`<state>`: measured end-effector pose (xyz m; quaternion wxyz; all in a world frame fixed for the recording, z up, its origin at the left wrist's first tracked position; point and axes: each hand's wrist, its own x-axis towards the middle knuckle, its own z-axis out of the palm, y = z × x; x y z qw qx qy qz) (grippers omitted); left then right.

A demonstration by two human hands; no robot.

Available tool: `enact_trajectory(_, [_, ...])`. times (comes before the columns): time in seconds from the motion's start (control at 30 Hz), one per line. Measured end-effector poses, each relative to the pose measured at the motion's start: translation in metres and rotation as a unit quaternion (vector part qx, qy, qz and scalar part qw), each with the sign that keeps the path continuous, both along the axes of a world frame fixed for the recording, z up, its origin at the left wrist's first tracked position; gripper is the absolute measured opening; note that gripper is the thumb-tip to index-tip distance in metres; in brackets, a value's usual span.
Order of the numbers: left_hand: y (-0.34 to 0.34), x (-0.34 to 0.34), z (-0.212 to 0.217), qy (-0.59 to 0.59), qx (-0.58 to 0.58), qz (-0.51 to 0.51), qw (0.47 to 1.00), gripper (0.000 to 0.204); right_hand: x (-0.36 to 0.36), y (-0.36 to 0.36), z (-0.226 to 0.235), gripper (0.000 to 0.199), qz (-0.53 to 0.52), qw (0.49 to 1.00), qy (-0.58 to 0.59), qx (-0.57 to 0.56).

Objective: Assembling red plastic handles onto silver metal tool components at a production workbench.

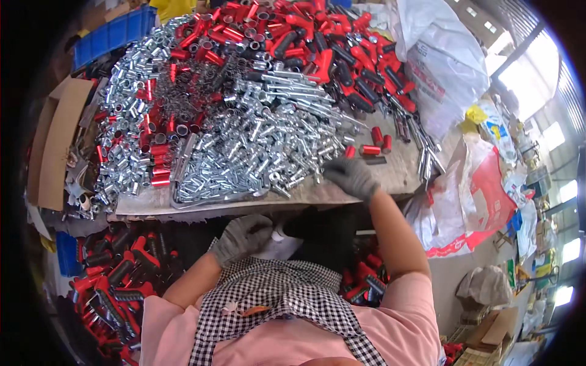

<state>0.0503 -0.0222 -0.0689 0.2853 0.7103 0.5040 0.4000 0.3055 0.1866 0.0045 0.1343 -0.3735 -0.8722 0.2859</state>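
My right hand point(353, 177), in a grey glove, is at the front right edge of a heap of small silver metal fittings point(281, 137). Its fingers are bent together at the parts; whatever is between them is hidden. Just beyond it lie short red metal sleeves point(369, 150) and a flat dark strip point(374, 161). My left hand point(243, 238), gloved too, is curled in front of the table edge, above my lap. I cannot make out what its fingers hold. A small white object point(278, 234) shows beside its fingertips. Left of the fittings, a shallow tray point(221, 198) carries small silver pins.
Silver rings point(122, 110), dark wire springs point(183, 91), metal rods point(296, 88) and red-and-black handles point(360, 67) cover the table. More handles point(116, 274) lie below at left. A cardboard box point(58, 143) stands left; plastic sacks point(442, 67) stand right.
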Motion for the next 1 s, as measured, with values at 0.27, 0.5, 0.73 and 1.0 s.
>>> enact_trajectory(0.27, [-0.015,-0.027,0.023,-0.210,-0.146,0.091,0.962,0.021,-0.023,0.147,0.004,0.049,-0.249,0.892,-0.311,0.216])
enact_trajectory(0.5, [0.000,-0.027,0.026,-0.129,-0.075,0.062,0.987,0.018,-0.011,0.091,0.036,0.018,-0.169,0.899,-0.167,0.368])
enact_trajectory(0.73, [0.077,0.005,0.006,-0.006,0.149,-0.124,0.981,0.033,-0.075,-0.076,0.061,0.021,0.252,0.862,-0.002,0.440])
enact_trajectory(1.0, [0.009,0.028,0.056,-0.374,-0.020,0.112,0.921,0.036,-0.093,-0.128,-0.009,0.039,0.163,0.908,0.314,0.223])
